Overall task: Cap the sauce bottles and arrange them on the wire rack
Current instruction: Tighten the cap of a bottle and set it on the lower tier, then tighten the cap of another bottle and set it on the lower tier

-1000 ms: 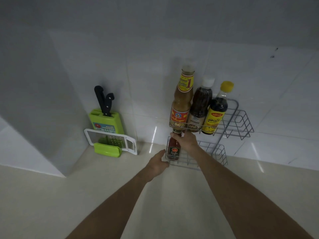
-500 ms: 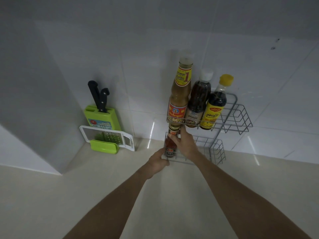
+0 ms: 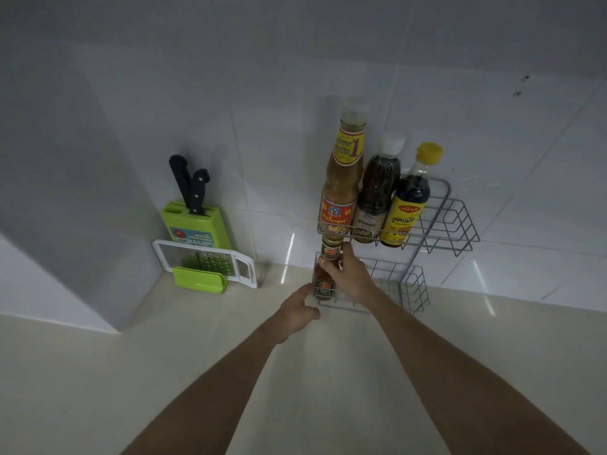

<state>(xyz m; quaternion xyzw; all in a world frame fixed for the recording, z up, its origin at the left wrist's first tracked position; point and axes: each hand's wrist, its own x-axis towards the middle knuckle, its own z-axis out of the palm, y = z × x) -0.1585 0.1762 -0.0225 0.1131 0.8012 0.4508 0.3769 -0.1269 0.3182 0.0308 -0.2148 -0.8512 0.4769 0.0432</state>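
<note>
White-tiled wall above a pale counter (image 3: 164, 372); wire rack (image 3: 460, 224) fixed at the corner, two tiers.

Upper tier: three bottles upright in a row, tall tan sauce bottle (image 3: 341, 178), dark bottle (image 3: 377, 188) with white cap, soy bottle (image 3: 409, 198) with yellow cap. All look capped.

Lower tier, left end: small red sauce bottle (image 3: 325, 274), long axis near vertical, its top just under the upper tier's floor.

Your right hand (image 3: 348, 277) grasps this bottle at neck and shoulder, directly ahead of you. Your left hand (image 3: 297, 311) sits just beside the base, forefinger out, holding nothing; contact cannot be told.

Judgement: headroom is tight; seat it straight down.

Off-task: green knife block (image 3: 193, 224), grater (image 3: 203, 264), well left.
</note>
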